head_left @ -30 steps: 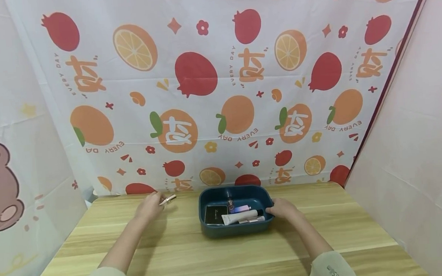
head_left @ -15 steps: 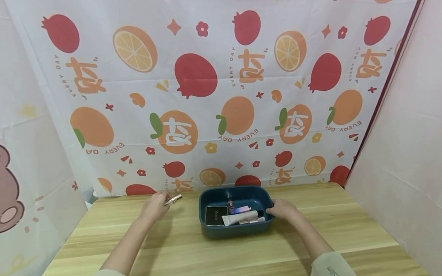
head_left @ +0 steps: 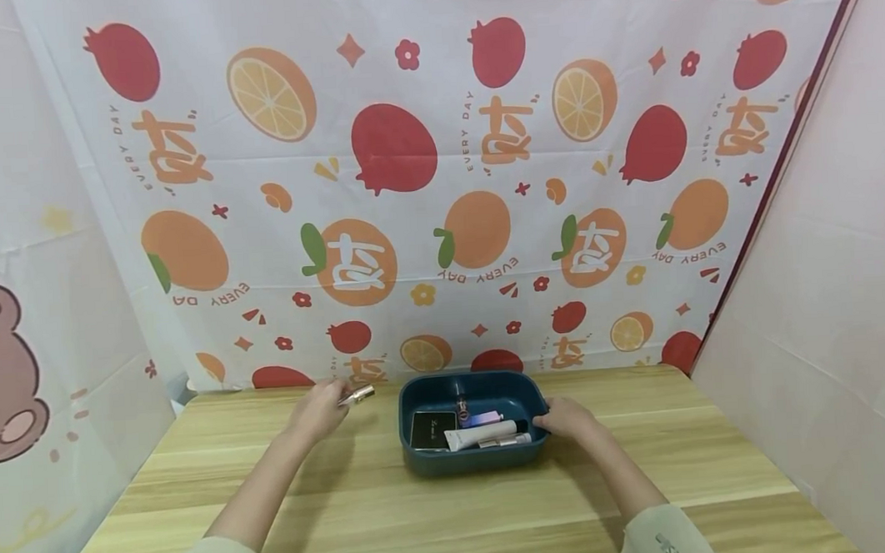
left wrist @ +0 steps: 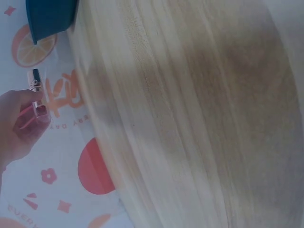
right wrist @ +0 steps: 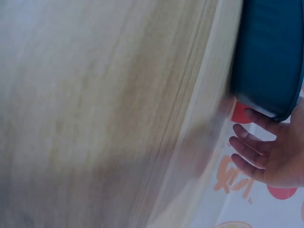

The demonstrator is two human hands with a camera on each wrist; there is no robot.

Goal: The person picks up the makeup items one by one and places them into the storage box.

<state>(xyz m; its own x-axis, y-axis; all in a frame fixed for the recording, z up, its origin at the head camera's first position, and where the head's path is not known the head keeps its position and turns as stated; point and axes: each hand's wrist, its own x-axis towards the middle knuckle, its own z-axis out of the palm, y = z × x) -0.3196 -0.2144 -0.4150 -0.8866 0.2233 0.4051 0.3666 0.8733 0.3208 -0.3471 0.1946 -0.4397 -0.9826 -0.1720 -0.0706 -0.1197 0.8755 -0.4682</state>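
Observation:
In the head view my left hand (head_left: 320, 412) pinches a small lipstick (head_left: 358, 394), pale with a metallic end, above the table left of the bin. The left wrist view shows the lipstick (left wrist: 36, 90) between thumb and fingers, with pinkish-gold and dark parts. A dark blue bin (head_left: 475, 463) stands at the table's middle. My right hand (head_left: 568, 419) grips its right rim by thumb and index finger; the other fingers spread apart in the right wrist view. Inside lie a black square case (head_left: 431, 430), a white tube (head_left: 481, 435), a purple-blue box (head_left: 482, 419) and smaller cosmetics.
The wooden table (head_left: 395, 521) reaches back to a fruit-printed curtain (head_left: 444, 310). Pale curtains close in the left side and the right side (head_left: 828, 331). Bare wood lies in front of the bin.
My left hand has moved right, toward the bin, carrying the lipstick. My right hand and the bin have stayed in place.

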